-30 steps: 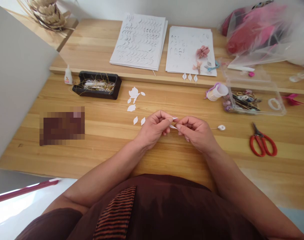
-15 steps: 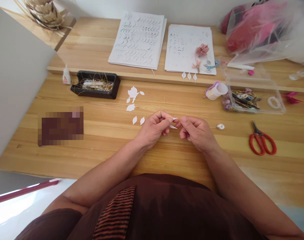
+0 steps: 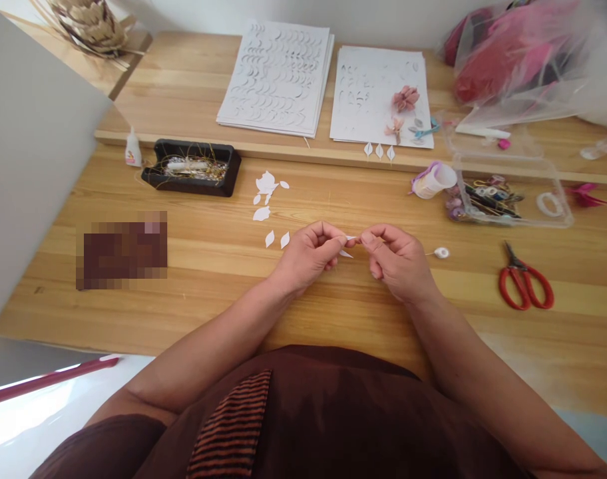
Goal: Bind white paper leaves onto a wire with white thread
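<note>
My left hand (image 3: 312, 254) is closed in a pinch on white pointed paper petals (image 3: 346, 253), whose tips stick out past the fingers. Close against it, my right hand (image 3: 399, 261) is also pinched, thumb and forefinger at the petal tips. A thin thread runs from a small white spool (image 3: 442, 253) to behind the right hand; the fingers hide its end. Two loose white petals (image 3: 284, 239) lie just left of my left hand. Farther back are more white paper cutouts (image 3: 266, 181).
Red-handled scissors (image 3: 526, 286) lie at right, below a clear plastic box (image 3: 558, 213) of supplies and a white cup (image 3: 434, 179). A black tray (image 3: 223, 176) and glue bottle (image 3: 132, 150) stand at back left. Paper stacks (image 3: 278, 80) rest on the raised ledge.
My right hand's fingertips have shifted slightly left, closing against those of my left hand. The left hand keeps its pinch on the petals.
</note>
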